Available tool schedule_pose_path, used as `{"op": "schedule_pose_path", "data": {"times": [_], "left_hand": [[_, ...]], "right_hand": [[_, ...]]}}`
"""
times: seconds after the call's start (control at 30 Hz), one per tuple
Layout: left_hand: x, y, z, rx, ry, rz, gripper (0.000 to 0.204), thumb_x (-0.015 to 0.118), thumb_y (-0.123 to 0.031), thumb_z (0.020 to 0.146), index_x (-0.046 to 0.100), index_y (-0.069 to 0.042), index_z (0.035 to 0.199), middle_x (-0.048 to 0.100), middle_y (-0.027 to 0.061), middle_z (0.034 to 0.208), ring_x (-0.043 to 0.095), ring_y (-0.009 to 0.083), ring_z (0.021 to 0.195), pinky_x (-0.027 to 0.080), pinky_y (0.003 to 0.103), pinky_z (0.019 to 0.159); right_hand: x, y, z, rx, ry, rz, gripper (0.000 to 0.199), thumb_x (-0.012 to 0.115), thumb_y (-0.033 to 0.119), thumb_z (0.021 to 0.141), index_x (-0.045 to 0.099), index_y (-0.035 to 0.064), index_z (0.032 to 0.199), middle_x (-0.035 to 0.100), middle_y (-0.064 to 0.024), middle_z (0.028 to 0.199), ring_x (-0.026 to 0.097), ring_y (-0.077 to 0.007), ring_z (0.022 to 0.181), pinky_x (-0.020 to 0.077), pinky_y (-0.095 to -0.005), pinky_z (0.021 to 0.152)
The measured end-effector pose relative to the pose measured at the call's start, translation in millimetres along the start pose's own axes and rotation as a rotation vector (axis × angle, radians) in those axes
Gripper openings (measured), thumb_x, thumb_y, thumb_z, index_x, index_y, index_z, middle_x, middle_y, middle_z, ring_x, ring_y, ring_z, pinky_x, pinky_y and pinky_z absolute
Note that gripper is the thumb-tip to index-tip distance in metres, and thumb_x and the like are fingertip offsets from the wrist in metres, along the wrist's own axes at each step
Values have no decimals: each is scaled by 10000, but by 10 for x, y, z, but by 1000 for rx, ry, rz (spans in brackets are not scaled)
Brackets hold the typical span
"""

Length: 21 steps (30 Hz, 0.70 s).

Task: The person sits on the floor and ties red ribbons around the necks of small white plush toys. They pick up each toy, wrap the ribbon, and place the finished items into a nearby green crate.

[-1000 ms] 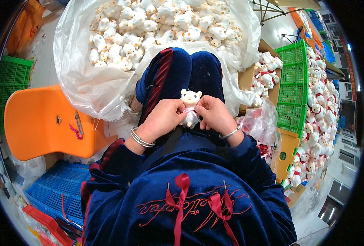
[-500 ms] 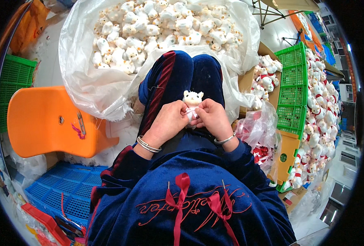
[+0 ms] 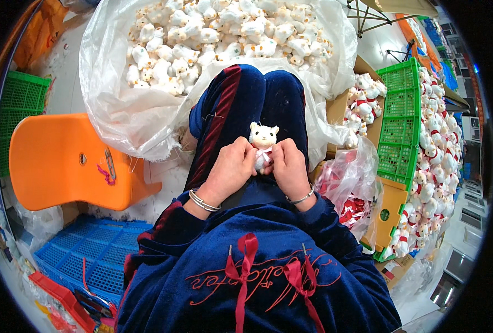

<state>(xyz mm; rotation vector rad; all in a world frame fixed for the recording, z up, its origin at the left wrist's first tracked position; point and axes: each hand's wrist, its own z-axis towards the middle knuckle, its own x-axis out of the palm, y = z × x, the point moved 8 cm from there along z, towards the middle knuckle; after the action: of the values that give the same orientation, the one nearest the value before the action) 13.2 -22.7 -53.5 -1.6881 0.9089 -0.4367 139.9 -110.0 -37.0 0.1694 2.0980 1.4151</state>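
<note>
Above my lap sits a small white plush animal (image 3: 263, 134) with pointed ears and dark eyes, facing up toward me. A pale pinkish-white ribbon (image 3: 264, 150) is tied at its neck. My left hand (image 3: 232, 166) is closed on its left side, near one end of the ribbon. On the other side my right hand (image 3: 289, 168) grips it in the same way, thumb uppermost. Whether the fingertips pinch the ribbon ends or only the plush body is hard to see. The toy's lower body is partly hidden between my hands.
Ahead lies a large clear plastic bag (image 3: 110, 111) heaped with white plush toys (image 3: 207, 36). An orange stool (image 3: 52, 161) at left bears thread snips (image 3: 110, 162). A blue crate (image 3: 91, 255) lies below it. At right are a cardboard box (image 3: 338, 111), red ribbons (image 3: 353, 213) in plastic and a green crate (image 3: 399, 122).
My right fingers have drawn back from the toy's front to its side. The toy's face and neck ribbon now show more fully, and my head view has shifted slightly.
</note>
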Motion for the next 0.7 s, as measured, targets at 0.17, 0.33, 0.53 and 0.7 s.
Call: {"op": "schedule_pose_path", "data": {"times": [0.17,0.33,0.53,0.7], "left_hand": [[13,61,-52,-33,-2,-72,190,607,-126,994,580,36,899,693,127,749,713,155,644,549,283,575],[6,23,-45,-36,-1,-90,187,613,-128,989,582,36,904,691,132,742,714,163,636,551,287,563],[21,49,-31,-34,2,-92,187,573,-128,1003,564,30,905,688,146,739,715,183,617,551,299,545],[34,66,-43,-79,3,-89,190,524,-124,1028,545,39,933,687,135,752,710,171,609,541,278,515]], "right_hand": [[-18,-134,-30,116,66,292,231,511,170,1064,574,-16,941,663,-77,760,630,-105,580,510,-270,521],[21,-39,-21,50,74,137,245,603,204,1023,611,-25,937,683,-98,750,629,-106,592,494,-271,536],[18,13,13,-141,-4,-168,219,618,149,993,568,-17,859,636,-152,643,657,-215,564,490,-352,519],[17,-56,-24,-26,-58,-80,226,598,146,1002,524,9,838,629,-126,619,662,-218,569,489,-355,515]]}}
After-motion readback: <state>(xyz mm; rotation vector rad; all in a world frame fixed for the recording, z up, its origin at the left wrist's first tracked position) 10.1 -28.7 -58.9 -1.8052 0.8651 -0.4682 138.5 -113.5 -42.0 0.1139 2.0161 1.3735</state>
